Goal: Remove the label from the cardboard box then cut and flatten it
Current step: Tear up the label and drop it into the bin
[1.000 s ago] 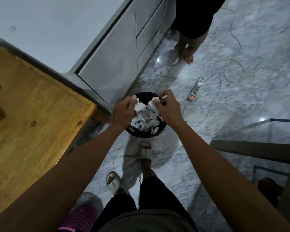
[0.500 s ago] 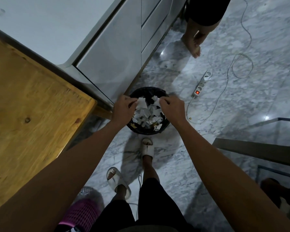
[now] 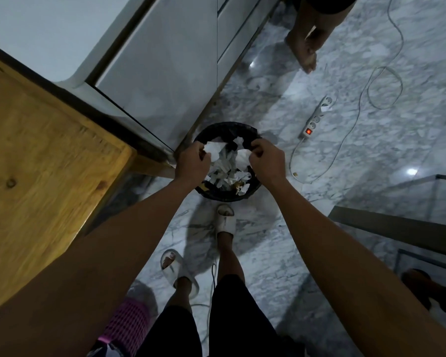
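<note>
I observe both hands over the black bin point(image 3: 251, 190) on the marble floor point(image 3: 345, 155). My left hand point(image 3: 192, 164) pinches one white paper scrap point(image 3: 213, 150); my right hand point(image 3: 267, 161) pinches another point(image 3: 242, 156), the two pieces apart. More scraps fill the bin below. The cardboard box is out of view.
</note>
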